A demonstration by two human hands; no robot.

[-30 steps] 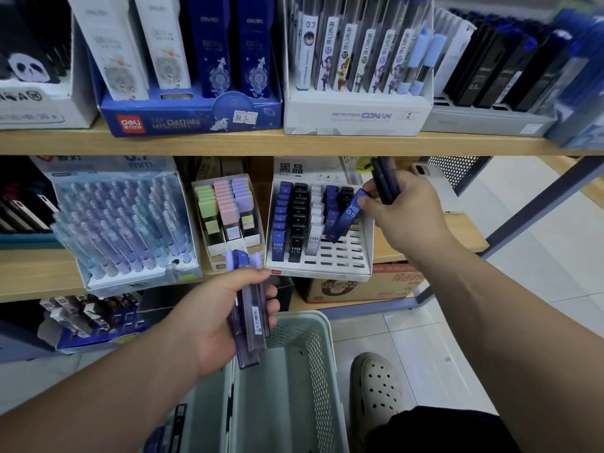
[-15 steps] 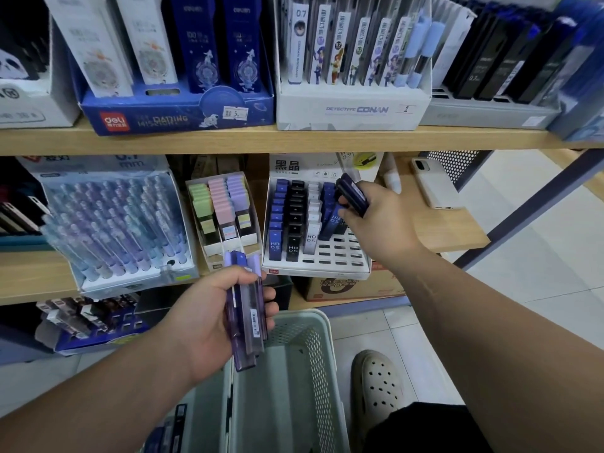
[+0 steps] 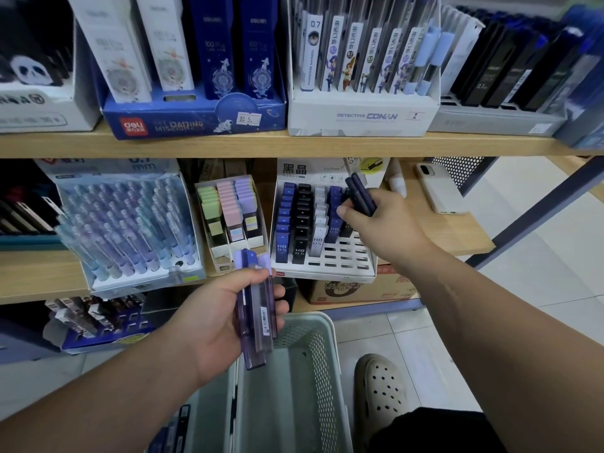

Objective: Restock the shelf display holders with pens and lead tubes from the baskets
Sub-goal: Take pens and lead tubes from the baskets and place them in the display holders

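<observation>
From your head camera, your left hand (image 3: pixel 222 325) grips a bundle of purple lead tubes (image 3: pixel 258 325) above the pale basket (image 3: pixel 317 364). Your right hand (image 3: pixel 385 223), fingers curled round a few dark blue tubes (image 3: pixel 361 194), hovers over the white slotted holder (image 3: pixel 340 266) on the shelf, thumb at its blue row.

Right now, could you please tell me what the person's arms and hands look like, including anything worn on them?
The left forearm and right forearm are bare, with no sleeves showing. The left hand and right hand wear no gloves; no watch, bracelet or ring is visible.
</observation>
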